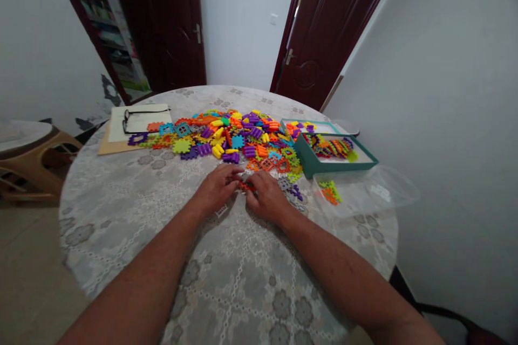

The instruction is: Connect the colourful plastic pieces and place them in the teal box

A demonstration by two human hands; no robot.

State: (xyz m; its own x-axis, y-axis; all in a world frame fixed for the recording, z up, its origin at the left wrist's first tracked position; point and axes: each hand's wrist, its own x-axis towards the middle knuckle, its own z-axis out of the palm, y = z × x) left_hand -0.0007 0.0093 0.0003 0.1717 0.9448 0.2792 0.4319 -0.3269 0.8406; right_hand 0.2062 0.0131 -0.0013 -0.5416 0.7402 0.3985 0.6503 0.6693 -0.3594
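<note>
Near the middle of the table, my left hand (pixel 217 190) and my right hand (pixel 267 195) meet over a small red plastic building piece (pixel 246 187). My right fingers and thumb close around it, while the curled fingertips of my left hand press at its left side. Fingers cover much of the piece, so its full shape is hidden. Just beyond my hands spreads a heap of colourful interlocking plastic pieces (pixel 238 141), in purple, yellow, orange, blue and green. A white frame-like piece (pixel 222 211) lies below my left hand.
A green-edged box (pixel 309 160) holding more pieces stands right of the heap. In front of it lies a clear plastic bag (pixel 360 194) with a few pieces. Black glasses (pixel 126 121) rest on a paper pad (pixel 117 128) at the left. A patterned cloth (pixel 238 285) covers the round table.
</note>
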